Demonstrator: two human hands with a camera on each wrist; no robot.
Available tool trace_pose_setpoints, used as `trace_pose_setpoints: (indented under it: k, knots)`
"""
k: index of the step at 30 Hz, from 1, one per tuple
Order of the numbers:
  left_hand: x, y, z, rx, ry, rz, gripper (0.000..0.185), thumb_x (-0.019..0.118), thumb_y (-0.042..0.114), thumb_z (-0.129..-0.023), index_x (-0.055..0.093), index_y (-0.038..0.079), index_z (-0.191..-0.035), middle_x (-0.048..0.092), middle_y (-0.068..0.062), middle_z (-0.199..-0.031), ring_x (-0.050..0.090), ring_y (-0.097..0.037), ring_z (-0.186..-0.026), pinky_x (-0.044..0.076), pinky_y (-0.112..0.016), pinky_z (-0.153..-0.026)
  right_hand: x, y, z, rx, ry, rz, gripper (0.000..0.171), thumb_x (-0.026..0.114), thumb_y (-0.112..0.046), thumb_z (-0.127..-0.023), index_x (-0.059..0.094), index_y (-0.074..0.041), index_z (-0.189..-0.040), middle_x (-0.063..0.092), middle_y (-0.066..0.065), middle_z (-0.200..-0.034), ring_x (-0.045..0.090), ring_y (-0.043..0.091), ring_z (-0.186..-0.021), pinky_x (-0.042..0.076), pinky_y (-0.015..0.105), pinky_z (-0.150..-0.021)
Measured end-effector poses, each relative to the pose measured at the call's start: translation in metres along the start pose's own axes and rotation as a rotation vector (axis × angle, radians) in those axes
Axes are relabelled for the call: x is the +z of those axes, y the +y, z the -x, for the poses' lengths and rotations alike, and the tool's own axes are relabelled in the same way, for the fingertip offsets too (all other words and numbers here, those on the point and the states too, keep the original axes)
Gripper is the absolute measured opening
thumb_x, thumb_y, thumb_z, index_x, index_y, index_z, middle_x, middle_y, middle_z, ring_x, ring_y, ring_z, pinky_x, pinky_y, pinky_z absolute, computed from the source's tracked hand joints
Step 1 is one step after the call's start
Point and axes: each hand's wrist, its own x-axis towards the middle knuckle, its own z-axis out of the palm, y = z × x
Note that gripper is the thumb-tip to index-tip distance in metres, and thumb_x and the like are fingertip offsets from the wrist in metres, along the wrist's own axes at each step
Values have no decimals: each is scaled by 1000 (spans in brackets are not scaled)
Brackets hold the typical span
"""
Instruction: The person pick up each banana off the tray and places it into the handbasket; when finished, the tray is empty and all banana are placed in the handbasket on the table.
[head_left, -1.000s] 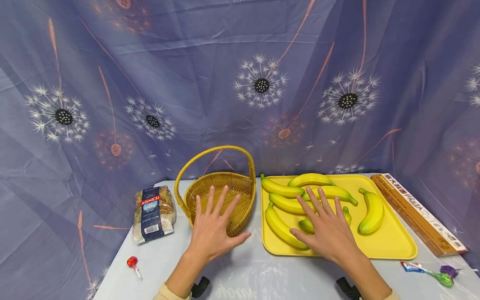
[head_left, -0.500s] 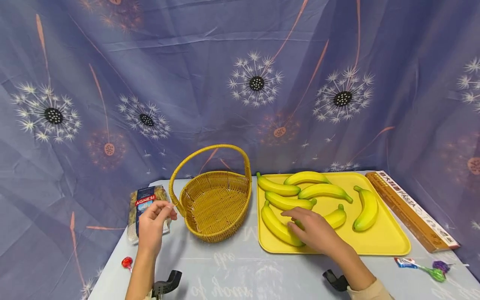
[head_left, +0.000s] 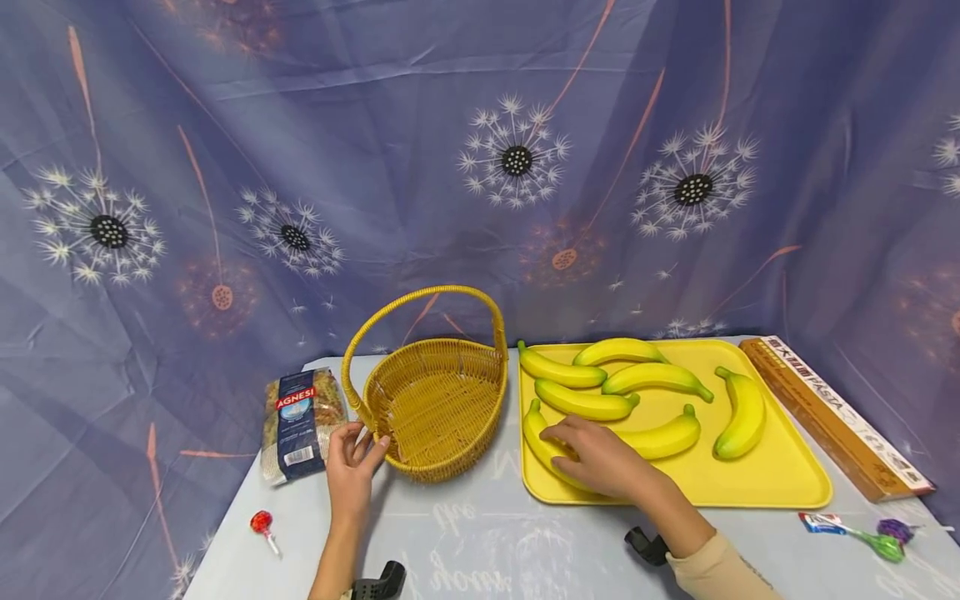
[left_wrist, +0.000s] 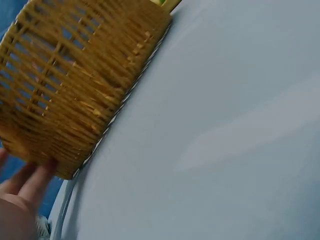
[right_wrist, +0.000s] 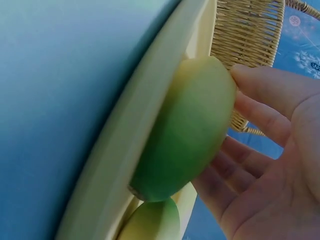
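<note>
A blue-grey desk [head_left: 465, 542] carries a yellow tray [head_left: 780, 475] of bananas beside a woven basket [head_left: 438, 408], with a long pasta box [head_left: 832, 417] along the tray's right edge and a bag of pasta [head_left: 300, 423] left of the basket. The right hand [head_left: 600, 458] curls its fingers round the front-left banana [head_left: 534, 425], which lies in the tray's near-left corner, next to the basket. The left hand [head_left: 352, 467], its fingers lightly bent, touches the basket's near-left wall and holds nothing; lollipops [head_left: 262, 527] lie near the desk's front corners.
</note>
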Motion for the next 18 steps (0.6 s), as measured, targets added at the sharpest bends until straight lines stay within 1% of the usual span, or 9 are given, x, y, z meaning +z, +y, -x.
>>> trace_pose_setpoints:
  k: [2, 4, 5, 7, 10, 12, 15, 18]
  knots:
    - [4, -1, 5, 90, 7, -20, 42, 69, -7, -84, 43, -8, -117, 41, -12, -142, 44, -33, -127, 51, -25, -88, 2, 1, 1, 14, 4, 4, 37, 68, -28, -90, 62, -21, -126, 58, -3, -117, 56, 14, -103, 50, 38, -84]
    - [5, -2, 6, 172, -2, -46, 35, 69, -9, -83, 47, -12, -110, 40, -14, -145, 43, -32, -129, 51, -25, -88, 3, 1, 1, 18, 5, 3, 38, 68, -29, -90, 61, -21, -127, 57, -3, -119, 56, 14, -104, 50, 37, -84]
    - [5, -3, 6, 201, -8, -73, 30, 69, -9, -83, 50, -12, -107, 40, -14, -145, 42, -29, -130, 51, -25, -88, 3, 1, 1, 17, 3, -3, 39, 68, -29, -91, 61, -21, -128, 57, -3, -118, 56, 14, -102, 50, 37, -83]
    - [4, -5, 6, 234, -19, -107, 24, 70, -9, -82, 55, -13, -101, 41, -16, -145, 42, -27, -131, 51, -24, -87, 3, 1, 1, 15, -27, -31, 40, 67, -31, -91, 59, -21, -129, 58, -3, -118, 57, 13, -100, 50, 37, -81]
    - [1, -8, 4, 247, -31, -109, 19, 70, -10, -81, 60, -14, -97, 42, -19, -144, 43, -26, -131, 50, -25, -89, 2, 2, -2, 8, -86, -60, 43, 65, -34, -92, 57, -22, -133, 58, -5, -121, 56, 11, -99, 50, 36, -80]
    - [-1, -9, 4, 245, -33, -100, 20, 70, -10, -81, 60, -15, -97, 42, -19, -144, 44, -26, -130, 51, -27, -90, 1, 3, -5, 4, -117, -75, 44, 64, -34, -93, 55, -22, -135, 60, -7, -119, 57, 9, -95, 50, 34, -77]
    - [-3, -10, 5, 231, -33, -85, 22, 70, -10, -81, 60, -16, -99, 41, -18, -145, 46, -23, -128, 51, -26, -88, 1, 3, -10, 7, -125, -63, 45, 64, -33, -92, 55, -23, -135, 61, -11, -109, 56, 7, -86, 47, 32, -72]
    - [-3, -11, 6, 210, -33, -69, 22, 70, -9, -82, 59, -15, -100, 42, -15, -145, 47, -20, -127, 51, -25, -88, 1, 3, -13, 15, -117, -81, 44, 65, -30, -91, 57, -22, -134, 60, -13, -99, 51, 7, -74, 43, 29, -65]
